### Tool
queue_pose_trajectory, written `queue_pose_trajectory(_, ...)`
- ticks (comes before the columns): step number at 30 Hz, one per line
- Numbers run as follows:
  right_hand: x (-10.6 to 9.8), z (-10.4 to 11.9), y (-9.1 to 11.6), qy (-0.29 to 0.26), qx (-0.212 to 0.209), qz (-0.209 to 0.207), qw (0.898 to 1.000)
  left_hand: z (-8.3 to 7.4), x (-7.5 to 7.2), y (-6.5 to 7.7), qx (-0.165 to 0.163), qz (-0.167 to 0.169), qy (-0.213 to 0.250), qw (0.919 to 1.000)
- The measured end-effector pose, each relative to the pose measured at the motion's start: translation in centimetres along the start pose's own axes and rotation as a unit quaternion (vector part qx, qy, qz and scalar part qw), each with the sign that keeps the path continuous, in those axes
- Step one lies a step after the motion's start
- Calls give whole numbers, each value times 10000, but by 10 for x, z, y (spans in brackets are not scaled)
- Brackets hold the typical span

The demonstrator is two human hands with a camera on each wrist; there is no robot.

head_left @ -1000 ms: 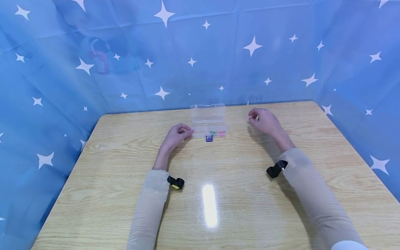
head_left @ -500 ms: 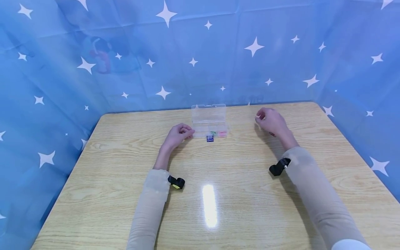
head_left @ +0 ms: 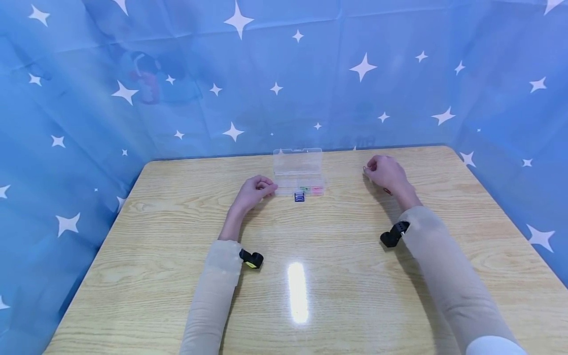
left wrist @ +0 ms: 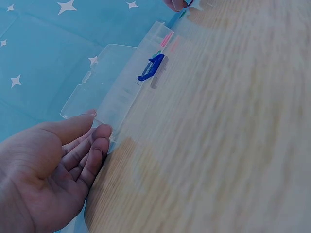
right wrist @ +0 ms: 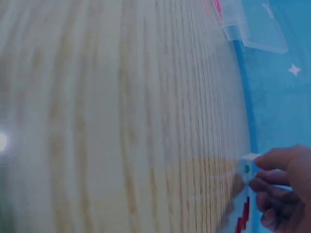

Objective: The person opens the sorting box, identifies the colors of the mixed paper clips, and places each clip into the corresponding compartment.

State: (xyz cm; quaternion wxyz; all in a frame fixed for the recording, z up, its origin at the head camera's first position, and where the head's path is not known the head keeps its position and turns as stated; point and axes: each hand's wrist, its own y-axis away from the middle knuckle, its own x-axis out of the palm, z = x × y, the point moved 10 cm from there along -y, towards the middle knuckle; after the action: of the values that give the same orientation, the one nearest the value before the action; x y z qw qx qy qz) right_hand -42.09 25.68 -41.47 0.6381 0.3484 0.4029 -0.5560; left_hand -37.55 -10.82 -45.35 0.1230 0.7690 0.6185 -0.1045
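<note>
A clear plastic box stands with its lid raised. At its left end my left hand holds the corner, thumb and fingers meeting at the edge. A blue clip sits at the box's front wall. Small green and pink pieces show inside the right side. To the right, my right hand is low at the table, fingers curled. Its fingertips are at a small green piece, and I cannot tell whether they pinch it.
Red pieces lie on the wooden table by the right hand. A blue star-patterned curtain rises behind the table's far edge. Black wrist cameras ride on both sleeves.
My right hand has moved right, away from the box, and settled lower at the table; red now shows beside its wrist. The left hand stays on the box.
</note>
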Motion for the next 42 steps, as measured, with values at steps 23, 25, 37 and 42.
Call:
queue_pose_trajectory(23, 7, -2, -4, 101, -95, 123, 9998, 1, 0, 0, -62, -47, 1, 10000)
queue_pose_trajectory(25, 7, -2, -4, 98, -127, 121, 9998, 1, 0, 0, -62, -53, -7, 10000)
queue_pose_trajectory(37, 2, 2, 3, -18, -255, 100, 9996, 1, 1, 1, -42, -81, -65, 9999)
queue_pose_trajectory(42, -1, 8, 7, -107, -324, 20, 9994, 1, 1, 1, -44, -100, -75, 9999)
